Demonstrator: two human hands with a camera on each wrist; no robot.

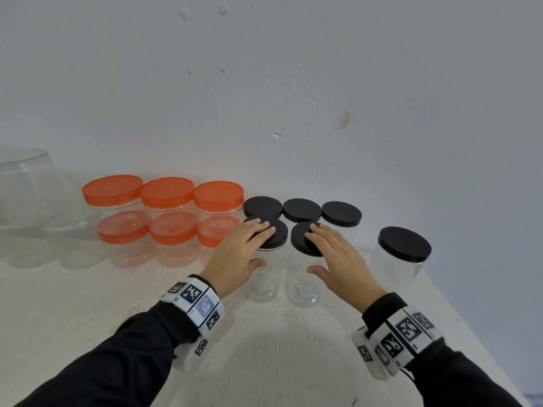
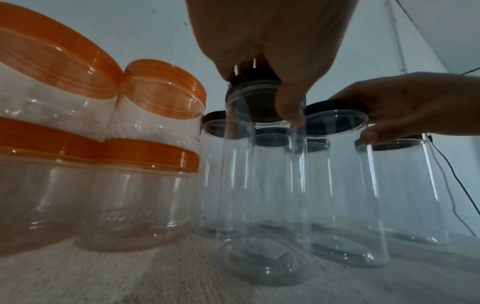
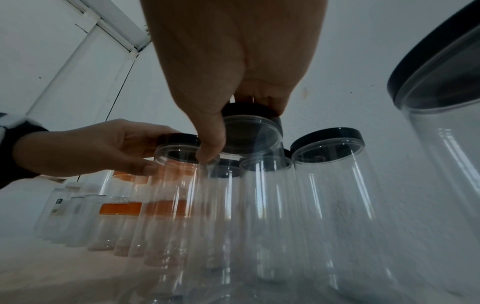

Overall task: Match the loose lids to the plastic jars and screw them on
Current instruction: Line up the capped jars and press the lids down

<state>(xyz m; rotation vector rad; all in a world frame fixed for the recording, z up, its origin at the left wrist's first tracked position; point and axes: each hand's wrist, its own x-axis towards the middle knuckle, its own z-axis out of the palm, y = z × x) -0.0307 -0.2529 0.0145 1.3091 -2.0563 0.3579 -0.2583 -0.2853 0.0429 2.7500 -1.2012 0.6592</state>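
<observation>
Two tall clear jars stand side by side at the front, the left jar and the right jar, each with a black lid on. My left hand lies with straight fingers flat on the left lid, thumb hanging in front by the rim. My right hand lies the same way on the right lid. From below, the left hand covers its lid, and the right hand covers its lid.
Three more black-lidded jars stand behind against the wall; another stands apart at the right near the table edge. Several orange-lidded jars are stacked to the left, with large clear containers beyond.
</observation>
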